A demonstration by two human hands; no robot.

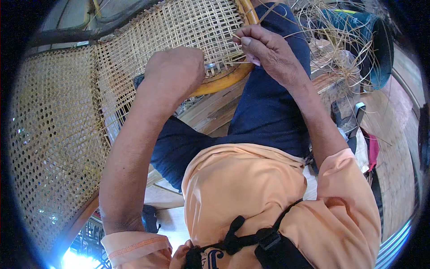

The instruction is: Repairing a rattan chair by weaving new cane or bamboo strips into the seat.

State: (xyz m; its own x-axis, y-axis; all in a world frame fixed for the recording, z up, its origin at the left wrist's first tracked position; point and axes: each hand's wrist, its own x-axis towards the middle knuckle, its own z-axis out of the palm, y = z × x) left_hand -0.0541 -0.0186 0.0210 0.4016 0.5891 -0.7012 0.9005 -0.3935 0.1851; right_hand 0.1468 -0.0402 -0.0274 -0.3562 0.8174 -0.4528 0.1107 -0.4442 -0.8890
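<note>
- Left hand closed into a fist, knuckles up, pressed against lower edge of pale woven cane panel; small metal tool tip showing beside fist, rest of it hidden, so grip on it likely but not certain
- Right hand pinched shut, thumb and fingers together on thin pale cane strand running across to panel edge
- Hands near each other, apart, both at curved orange-brown wooden frame rail where weave meets rim
- Panel here in open square grid only, upright and crosswise strands laid; no diagonal strands visible in this section
- Larger cane panel to left already showing finished honeycomb pattern of small holes, looks complete
- Judgement: work partway; one section woven through, section in hand at grid stage, lacing along rim under way, diagonals and edge finishing left
- Loose bundle of dry cane strands lying tangled upper right, beside dark teal plastic bucket
- Seated posture, dark blue trousers, peach-orange shirt, black strap harness at chest
- Wooden plank floor below, worn boards; no counter in use, frame propped against legs
- Bright daylight patch at lower left; setting hard to tell, indoors or open
</note>
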